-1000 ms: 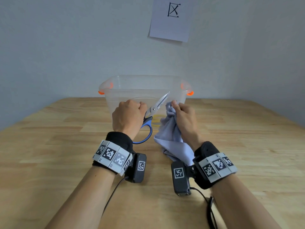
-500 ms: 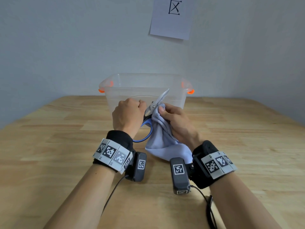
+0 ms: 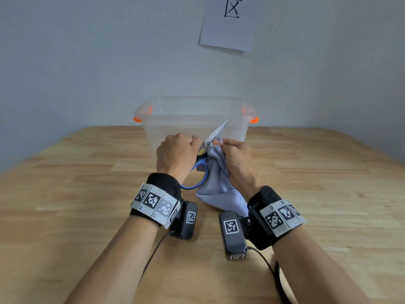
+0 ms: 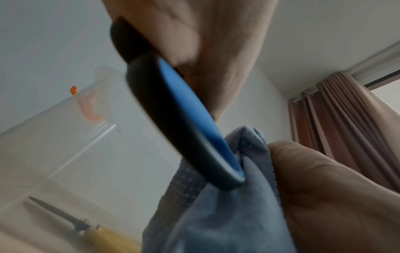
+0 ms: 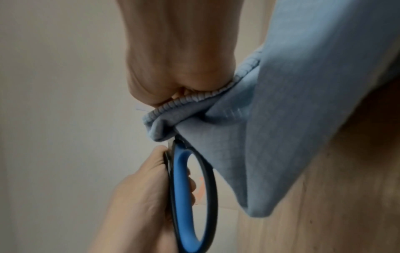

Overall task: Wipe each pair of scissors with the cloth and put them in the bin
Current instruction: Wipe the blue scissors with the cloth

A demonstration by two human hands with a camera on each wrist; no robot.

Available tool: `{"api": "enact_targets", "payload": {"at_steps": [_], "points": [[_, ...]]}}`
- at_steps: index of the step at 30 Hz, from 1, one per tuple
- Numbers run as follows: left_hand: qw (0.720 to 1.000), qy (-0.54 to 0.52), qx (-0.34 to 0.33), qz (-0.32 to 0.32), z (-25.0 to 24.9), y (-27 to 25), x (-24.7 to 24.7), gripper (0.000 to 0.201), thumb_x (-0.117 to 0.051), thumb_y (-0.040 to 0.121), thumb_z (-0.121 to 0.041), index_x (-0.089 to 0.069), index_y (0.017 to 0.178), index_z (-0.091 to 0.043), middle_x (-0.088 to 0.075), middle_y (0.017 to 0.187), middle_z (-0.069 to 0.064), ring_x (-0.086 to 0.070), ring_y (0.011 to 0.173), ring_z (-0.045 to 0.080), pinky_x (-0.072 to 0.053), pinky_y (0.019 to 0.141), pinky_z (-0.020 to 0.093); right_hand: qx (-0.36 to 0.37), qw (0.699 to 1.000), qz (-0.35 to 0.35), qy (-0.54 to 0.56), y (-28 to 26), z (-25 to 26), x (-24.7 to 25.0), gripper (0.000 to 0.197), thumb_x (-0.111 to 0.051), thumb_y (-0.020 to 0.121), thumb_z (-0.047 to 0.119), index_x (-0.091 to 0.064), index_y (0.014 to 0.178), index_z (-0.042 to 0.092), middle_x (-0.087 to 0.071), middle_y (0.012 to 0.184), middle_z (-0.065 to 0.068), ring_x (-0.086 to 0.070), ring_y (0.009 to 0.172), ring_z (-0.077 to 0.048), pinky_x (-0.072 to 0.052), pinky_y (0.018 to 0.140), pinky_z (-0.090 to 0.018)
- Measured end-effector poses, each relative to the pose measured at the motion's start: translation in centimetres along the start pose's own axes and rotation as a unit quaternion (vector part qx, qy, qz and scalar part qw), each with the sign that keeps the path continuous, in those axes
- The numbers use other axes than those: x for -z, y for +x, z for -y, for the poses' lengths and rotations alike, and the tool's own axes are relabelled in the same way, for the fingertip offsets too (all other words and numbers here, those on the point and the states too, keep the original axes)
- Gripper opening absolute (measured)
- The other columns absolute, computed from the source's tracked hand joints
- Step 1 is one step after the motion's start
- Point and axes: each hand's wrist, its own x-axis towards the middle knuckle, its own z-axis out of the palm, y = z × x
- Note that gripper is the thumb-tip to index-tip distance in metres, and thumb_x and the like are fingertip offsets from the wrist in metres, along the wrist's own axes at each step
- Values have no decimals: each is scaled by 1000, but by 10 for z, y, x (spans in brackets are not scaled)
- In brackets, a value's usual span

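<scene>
My left hand (image 3: 178, 153) grips the blue-and-black handle of a pair of scissors (image 3: 213, 137), blades pointing up and away toward the clear bin (image 3: 195, 119). My right hand (image 3: 235, 157) holds the pale blue cloth (image 3: 217, 185) bunched against the blades near the pivot. In the right wrist view the cloth (image 5: 281, 119) hangs beside the handle loop (image 5: 192, 196). The left wrist view shows the handle loop (image 4: 190, 126) touching the cloth (image 4: 227, 214). Another pair of scissors with a yellow handle (image 4: 71, 220) lies inside the bin (image 4: 43, 137).
The bin with orange latches (image 3: 253, 119) stands at the back of the wooden table (image 3: 87, 194), close to the wall. A sheet of paper (image 3: 228, 23) hangs on the wall above it. A curtain (image 4: 337, 123) shows in the left wrist view.
My right hand with the cloth came left from beside the scissors onto the blades, then slid slightly up toward the pivot. The left hand kept the scissors almost still.
</scene>
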Motion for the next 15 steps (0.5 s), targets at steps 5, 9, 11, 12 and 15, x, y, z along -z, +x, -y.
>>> {"api": "enact_targets", "payload": {"at_steps": [5,9,11,12,15], "points": [[1000,9,-20,8,-6,3,-2,55,-47,98,-22,-30,46,-14,-31,48,7,-38,61,38,-29,59,35,3,999,-32,13,0,5,2,29,-57,96,1,-63,68,0,-61,63,-10,-60,60,-17,-52,57,-22],[999,18,-35,8,-4,4,-6,54,-47,97,-21,-29,47,-13,-28,46,8,-37,59,38,-28,57,35,2,998,-61,-2,7,3,1,33,-56,95,-1,-61,62,2,-59,59,-8,-57,58,-18,-49,56,-22],[999,22,-43,9,-2,5,-7,51,-47,97,-21,-33,49,-11,-28,46,9,-37,58,39,-27,57,35,6,997,-71,-1,9,2,-1,35,-55,94,-3,-58,60,2,-56,62,-10,-54,64,-24,-47,61,-30],[999,26,-45,11,-1,5,-8,49,-47,97,-21,-36,51,-9,-30,47,10,-38,58,39,-27,57,35,9,997,-77,1,10,2,-1,34,-54,93,-5,-58,60,1,-55,65,-11,-52,66,-25,-46,62,-32],[997,42,-55,16,-1,3,-12,45,-47,97,-21,-43,54,-8,-31,48,11,-37,58,39,-27,57,36,29,995,-96,18,10,5,1,25,-51,94,-7,-59,71,-3,-52,70,-14,-48,61,-24,-46,53,-26]]}}
